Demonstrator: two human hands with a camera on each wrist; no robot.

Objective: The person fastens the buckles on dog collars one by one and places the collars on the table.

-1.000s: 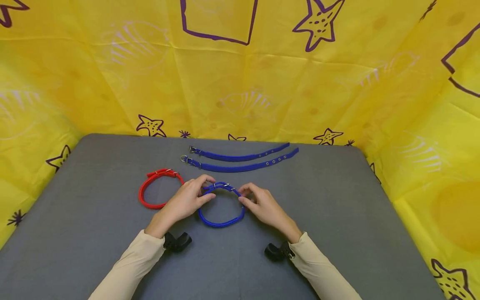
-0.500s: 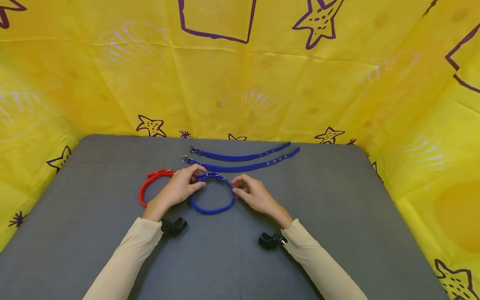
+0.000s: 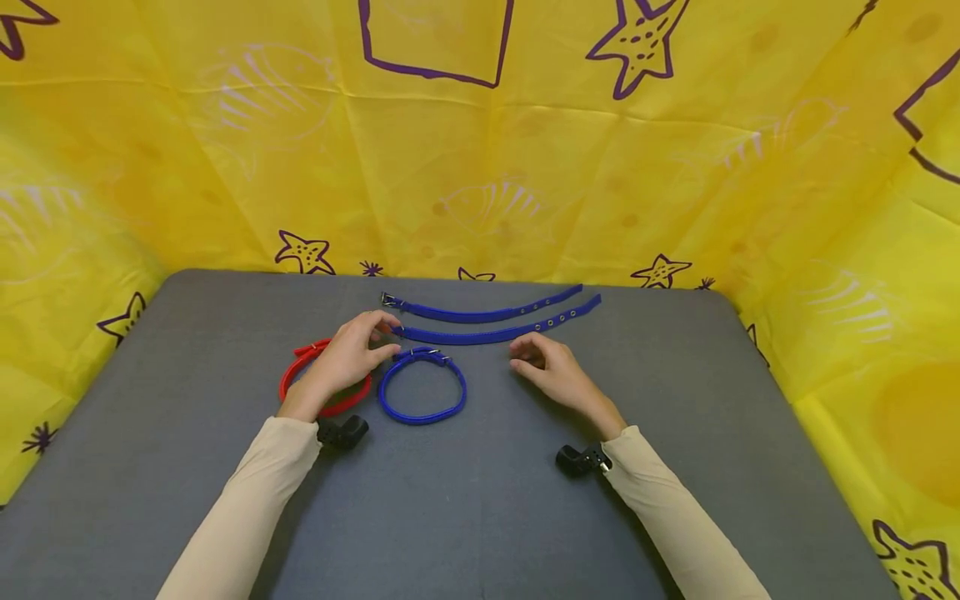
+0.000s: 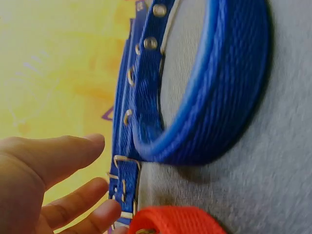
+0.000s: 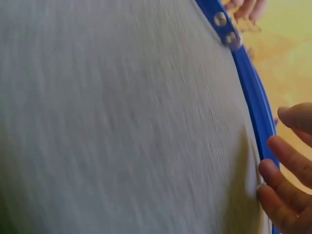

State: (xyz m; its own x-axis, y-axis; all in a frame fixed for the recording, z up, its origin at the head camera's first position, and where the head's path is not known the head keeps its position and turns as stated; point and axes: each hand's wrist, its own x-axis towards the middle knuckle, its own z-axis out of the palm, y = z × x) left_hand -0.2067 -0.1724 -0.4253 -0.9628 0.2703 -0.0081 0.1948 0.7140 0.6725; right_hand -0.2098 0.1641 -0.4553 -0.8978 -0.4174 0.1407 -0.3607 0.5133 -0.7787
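A blue collar (image 3: 423, 419), buckled into a loop, lies on the grey table in the head view. Behind it a straight blue collar (image 3: 465, 338) stretches left to right. My left hand (image 3: 348, 354) is at the buckle end of that straight collar and hides its buckle in the head view; the left wrist view shows the thumb apart from the fingers beside the buckle (image 4: 124, 180). Right of the loop, my right hand (image 3: 557, 372) hovers with loosely bent fingers near the collar's holed end. It holds nothing.
A second straight blue collar (image 3: 472, 317) lies farther back. On the left a red collar (image 3: 284, 387), also buckled into a loop, is partly covered by my left arm. Yellow patterned cloth (image 3: 487, 167) rises behind the grey table (image 3: 465, 517).
Both hands have let go of the looped blue collar, which moved back and left onto the table. My left hand moved to the straight collar's buckle end; my right hand moved right.
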